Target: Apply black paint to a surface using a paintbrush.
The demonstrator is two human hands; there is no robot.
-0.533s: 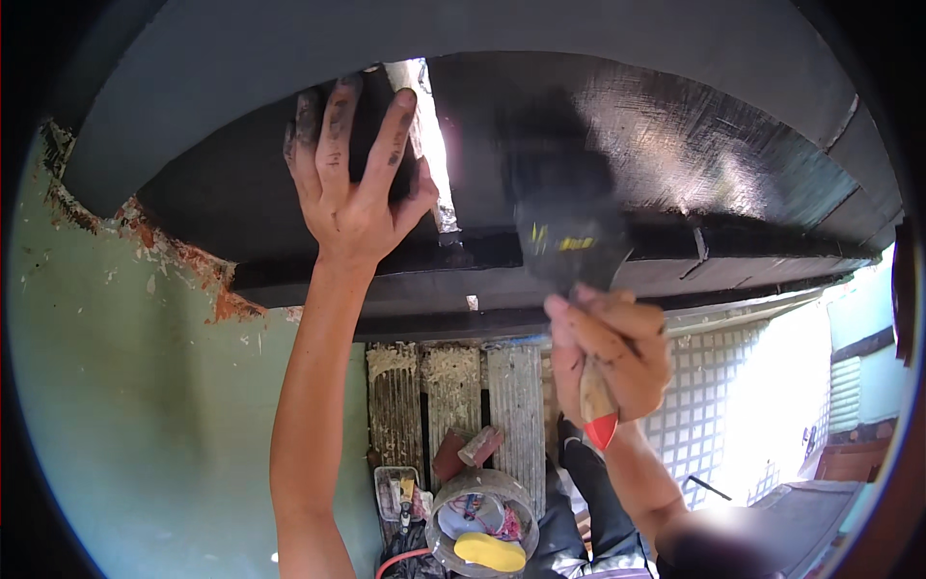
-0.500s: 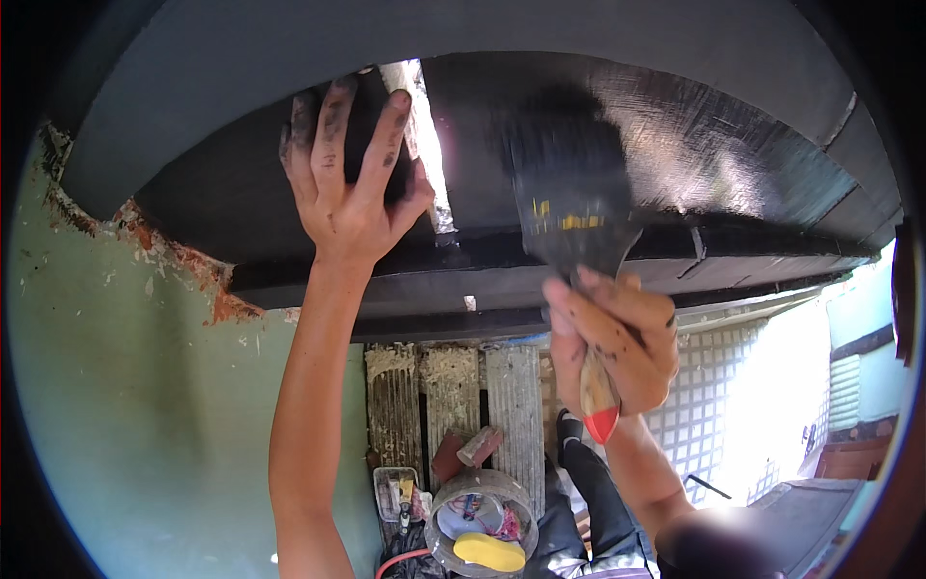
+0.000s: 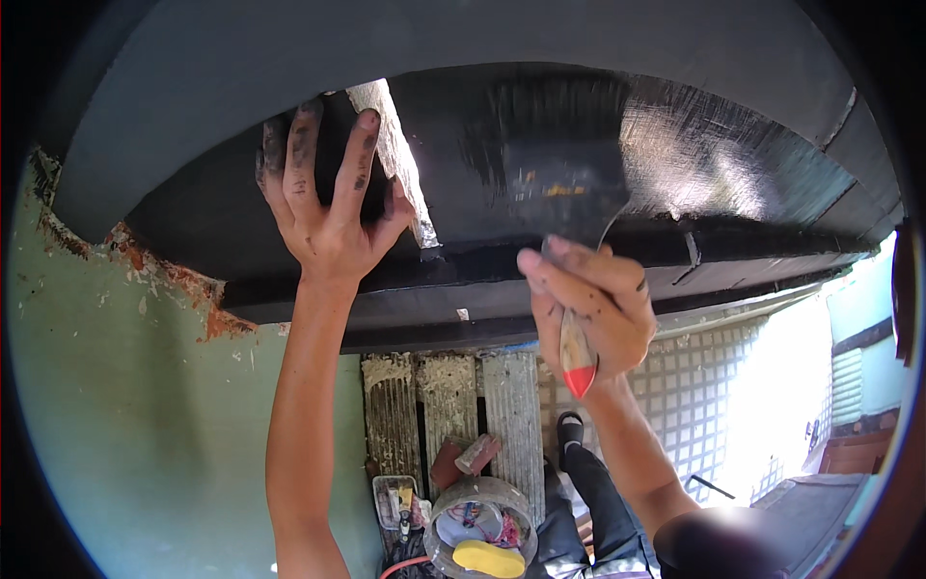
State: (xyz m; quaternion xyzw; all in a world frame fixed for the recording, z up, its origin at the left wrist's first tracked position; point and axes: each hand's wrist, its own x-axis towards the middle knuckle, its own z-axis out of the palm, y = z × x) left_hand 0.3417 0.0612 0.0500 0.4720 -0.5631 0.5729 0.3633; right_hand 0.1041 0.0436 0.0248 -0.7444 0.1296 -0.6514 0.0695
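My left hand (image 3: 331, 217) lies against a black-painted curved panel (image 3: 453, 154), fingers spread, with dark paint smudges on them. Beside its forefinger and thumb runs a narrow whitish strip (image 3: 394, 154) with rough edges, bare of black. In my right hand (image 3: 603, 299) is a wide paintbrush (image 3: 564, 183), gripped by its wooden handle with a red tip. The dark bristles point up against the panel, to the right of the whitish strip; motion blurs the brush head. Right of the brush, the panel shines with streaky gloss.
A pale green wall (image 3: 145, 415) with chipped edges stands at left. Below are weathered planks (image 3: 511, 415) with brick pieces (image 3: 476, 454), a round bucket (image 3: 526, 497) with a yellow sponge-like item (image 3: 488, 558), and a clear tray (image 3: 394, 497). A gridded floor (image 3: 694, 386) lies at right.
The brush and my right hand have shifted slightly left and upward along the panel. My left hand stays beside the whitish strip; the view itself has shifted a little.
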